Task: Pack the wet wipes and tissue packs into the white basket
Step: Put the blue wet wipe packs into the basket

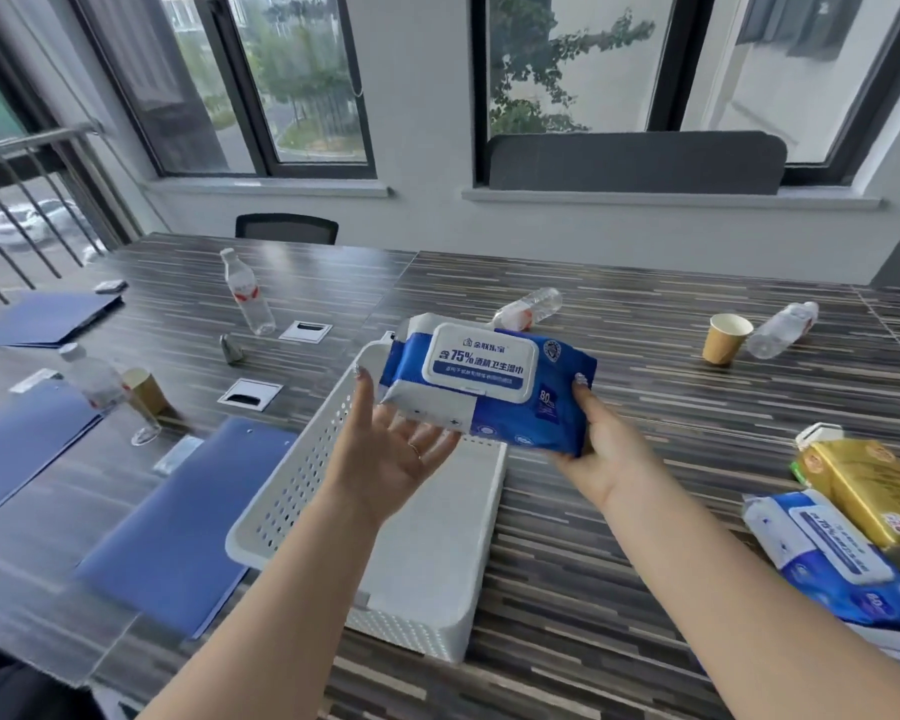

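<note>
Both arms reach out: right hand point(601, 439) grips a blue wipes pack point(489, 387) above the white basket point(427, 558); left hand point(396, 449) lies open, touching it. Another pack point(827, 558) is cut off right. Stripy table point(619, 563), windows point(302, 75) far.

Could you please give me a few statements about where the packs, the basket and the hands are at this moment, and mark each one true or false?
1. The blue wet wipes pack is held above the white basket. True.
2. The right hand grips the pack at its right end. True.
3. The left hand is clenched into a fist on the table. False: it is open, palm up, under the pack's left end.
4. A second wet wipes pack and a gold tissue pack lie on the table to the right. True.
5. The paper cup on the right lies on its side. False: it stands upright, beside a toppled water bottle.
</note>
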Available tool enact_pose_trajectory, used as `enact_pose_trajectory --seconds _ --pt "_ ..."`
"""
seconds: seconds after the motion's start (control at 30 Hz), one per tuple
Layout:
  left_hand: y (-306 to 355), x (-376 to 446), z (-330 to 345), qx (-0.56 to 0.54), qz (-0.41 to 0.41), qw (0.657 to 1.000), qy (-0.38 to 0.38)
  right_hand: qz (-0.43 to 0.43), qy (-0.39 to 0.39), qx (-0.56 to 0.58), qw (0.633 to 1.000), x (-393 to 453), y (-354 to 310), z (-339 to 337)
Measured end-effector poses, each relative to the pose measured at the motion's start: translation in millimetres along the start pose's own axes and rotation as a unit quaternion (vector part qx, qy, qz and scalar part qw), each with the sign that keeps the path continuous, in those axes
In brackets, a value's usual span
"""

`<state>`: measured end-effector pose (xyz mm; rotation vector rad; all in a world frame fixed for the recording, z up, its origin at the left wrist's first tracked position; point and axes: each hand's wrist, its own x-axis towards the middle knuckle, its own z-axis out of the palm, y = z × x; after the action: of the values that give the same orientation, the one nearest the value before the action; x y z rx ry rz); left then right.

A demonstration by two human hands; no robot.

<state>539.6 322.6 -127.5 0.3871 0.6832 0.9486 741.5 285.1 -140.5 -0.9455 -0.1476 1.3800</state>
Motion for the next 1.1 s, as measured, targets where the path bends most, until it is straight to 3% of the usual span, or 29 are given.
enact_pose_trajectory --seconds 0.23,0.47,0.67,0.93,1.1 --pt "26.9 29.2 -40.6 -0.003 -0.020 0.993 0.118 -0.050 0.115 -0.151 0.981 38.3 55.7 57.5" --pt "33.4 71.4 -78.1 0.012 -0.084 0.978 0.192 0.010 0.098 -0.366 0.925 66.6 90.1 72.3" --pt "19.3 111.4 -95.9 0.007 -0.122 0.970 0.209 0.066 0.167 -0.354 0.918 93.4 108.2 66.0" --pt "8.3 152.4 -123.1 0.029 -0.175 0.948 0.263 0.118 0.225 -0.243 0.936 143.5 135.6 52.2" --pt "7.6 173.6 -135.7 0.054 -0.191 0.930 0.309 0.103 0.234 -0.215 0.943 167.4 155.6 44.9"
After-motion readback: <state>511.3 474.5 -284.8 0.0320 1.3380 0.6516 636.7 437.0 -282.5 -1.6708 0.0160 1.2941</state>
